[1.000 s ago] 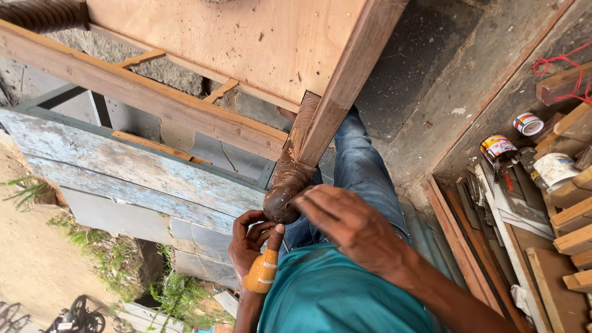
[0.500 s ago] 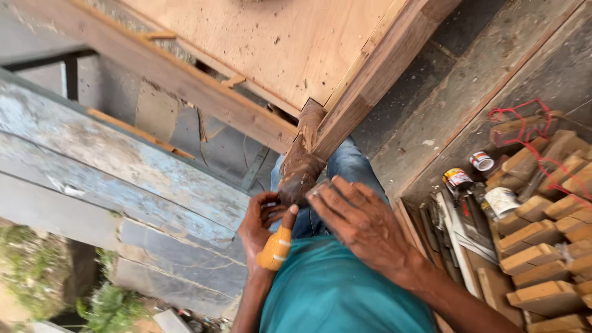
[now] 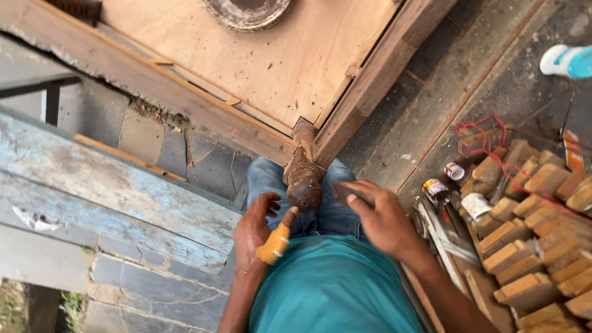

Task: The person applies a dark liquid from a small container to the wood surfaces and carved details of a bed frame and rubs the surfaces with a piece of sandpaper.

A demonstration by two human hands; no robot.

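Head view, looking down past a teal shirt (image 3: 333, 283) and blue jeans (image 3: 268, 179). Centre: carved leg (image 3: 304, 176), dark brown, attached at the corner of an upturned wooden frame (image 3: 382, 68) with a plywood panel (image 3: 277, 61); rounded foot end nearest the camera, upper end hidden in the corner joint. Left hand (image 3: 253, 231) just below and left of the foot, fingers loosely curled, thumb wrapped in an orange sheath (image 3: 274, 243) whose tip touches or nearly touches the foot; contact hard to make out, nothing enclosed in the grip. Right hand (image 3: 382, 216) just right of the leg, fingers bent over a small dark pad (image 3: 342, 192), mostly hidden and motion-blurred, kind not discernible; grip closed on it. Top edge: round dusty object (image 3: 246, 11), cut off. Right: stacked wood blocks (image 3: 530, 246), red cord (image 3: 487, 139), two small tins (image 3: 435, 188), white and blue bottle (image 3: 567, 60) partly out of frame. Left: weathered blue planks (image 3: 105, 185) over stone paving (image 3: 209, 163).
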